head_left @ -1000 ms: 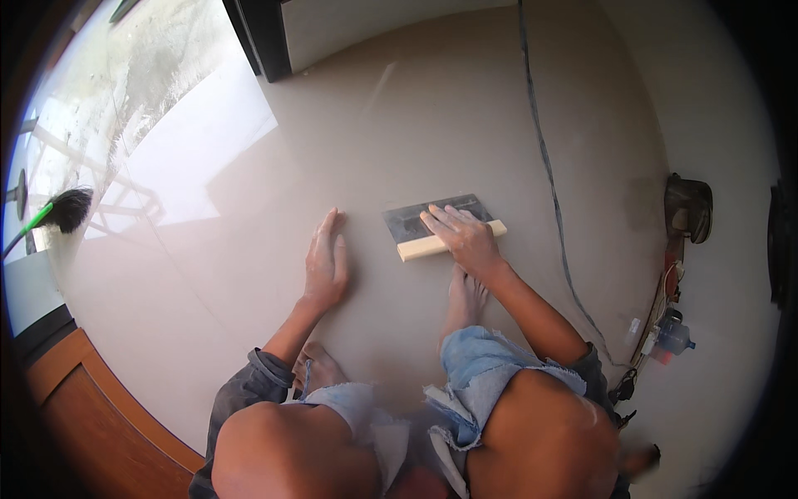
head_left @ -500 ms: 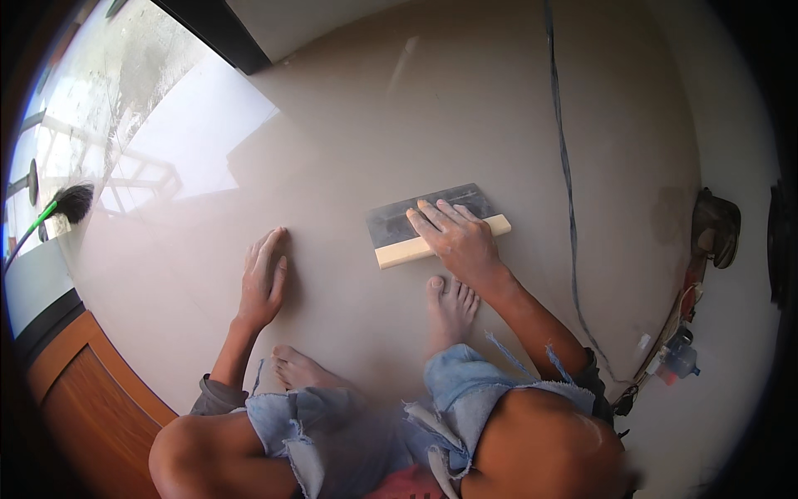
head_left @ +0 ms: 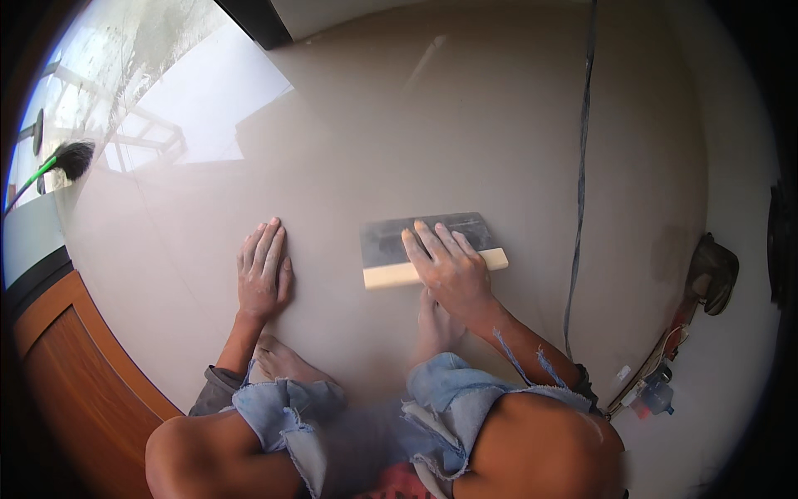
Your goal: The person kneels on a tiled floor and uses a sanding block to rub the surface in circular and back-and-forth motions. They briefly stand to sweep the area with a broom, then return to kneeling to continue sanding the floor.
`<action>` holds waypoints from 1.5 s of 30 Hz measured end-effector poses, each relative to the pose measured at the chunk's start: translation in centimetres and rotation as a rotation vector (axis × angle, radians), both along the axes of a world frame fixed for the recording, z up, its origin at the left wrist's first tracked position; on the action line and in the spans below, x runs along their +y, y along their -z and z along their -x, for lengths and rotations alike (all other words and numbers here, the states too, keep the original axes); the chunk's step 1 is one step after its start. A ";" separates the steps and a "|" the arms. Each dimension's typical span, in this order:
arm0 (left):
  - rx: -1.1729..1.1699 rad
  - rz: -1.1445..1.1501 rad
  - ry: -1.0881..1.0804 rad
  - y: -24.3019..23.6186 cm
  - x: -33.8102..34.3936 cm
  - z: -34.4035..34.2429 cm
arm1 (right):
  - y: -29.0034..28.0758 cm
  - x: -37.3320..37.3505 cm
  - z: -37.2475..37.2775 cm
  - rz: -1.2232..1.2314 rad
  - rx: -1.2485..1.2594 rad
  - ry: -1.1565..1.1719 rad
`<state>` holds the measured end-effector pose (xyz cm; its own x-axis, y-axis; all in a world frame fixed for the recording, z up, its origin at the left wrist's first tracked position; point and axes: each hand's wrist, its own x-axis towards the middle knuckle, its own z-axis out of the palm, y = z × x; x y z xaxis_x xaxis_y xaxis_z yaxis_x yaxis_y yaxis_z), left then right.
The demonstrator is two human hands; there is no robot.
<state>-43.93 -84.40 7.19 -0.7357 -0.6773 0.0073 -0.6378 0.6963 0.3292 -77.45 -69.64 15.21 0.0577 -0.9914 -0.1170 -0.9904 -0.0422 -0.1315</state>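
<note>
A wide, flat scraper (head_left: pixel 384 246), with a dark plate and a pale wood-like strip along its near edge, lies on the smooth greyish floor (head_left: pixel 341 158). My right hand (head_left: pixel 455 274) holds it from above, fingers stretched over the dark plate and palm on the strip. The thumb is hidden. Farther left, my left hand (head_left: pixel 264 270) rests flat on the floor, holding nothing. Its fingers point away from me. Pale dust coats the fingers of both hands. My right foot (head_left: pixel 432 328) is partly covered by my right hand and wrist.
A dark cable (head_left: pixel 581 183) runs along the floor at the right. By the right wall lie a dark shoe-like item (head_left: pixel 713 270) and a small clear bottle (head_left: pixel 657 392). At far left are a green-handled brush (head_left: pixel 75 158) and a brown wooden panel (head_left: pixel 91 391).
The scraper and my right hand have come nearer to me, and the scraper is turned more level. My left hand stays on the floor with flatter, straighter fingers. The view has shifted slightly.
</note>
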 end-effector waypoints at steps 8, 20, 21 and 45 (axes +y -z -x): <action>0.054 0.002 -0.003 -0.3 0.0 1.0 | -6.5 0.2 6.2 -0.196 -0.323 0.938; 0.086 -0.008 -0.033 -0.8 -0.1 0.9 | -1.2 -0.7 9.9 0.104 -0.228 0.913; 0.079 0.000 -0.049 -1.2 -0.4 1.2 | -0.3 -0.2 10.3 0.165 -0.189 0.905; 0.143 0.024 -0.073 -0.9 -0.7 0.8 | -1.9 -3.1 11.4 0.071 -0.401 0.971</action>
